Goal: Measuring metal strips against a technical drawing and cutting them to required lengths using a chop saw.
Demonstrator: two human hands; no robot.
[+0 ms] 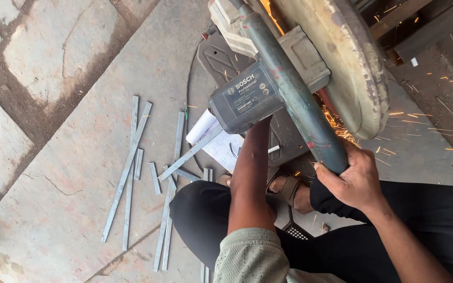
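A cracked grey concrete floor (69, 188), stained brown along its seams, carries everything. Long flat grey metal strips (127, 167) lie scattered on it, some crossing one another, with shorter offcuts (155, 178) between them. A white sheet of paper (221, 144) lies just beside the grey base of a cut-off saw (221, 57).

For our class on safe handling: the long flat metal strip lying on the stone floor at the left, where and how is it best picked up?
Grip the long strip near its middle, so it balances. Come from above with a hand, pinching its two long edges, since it lies flat on the floor. Its left side looks freest; shorter strips crowd the right.
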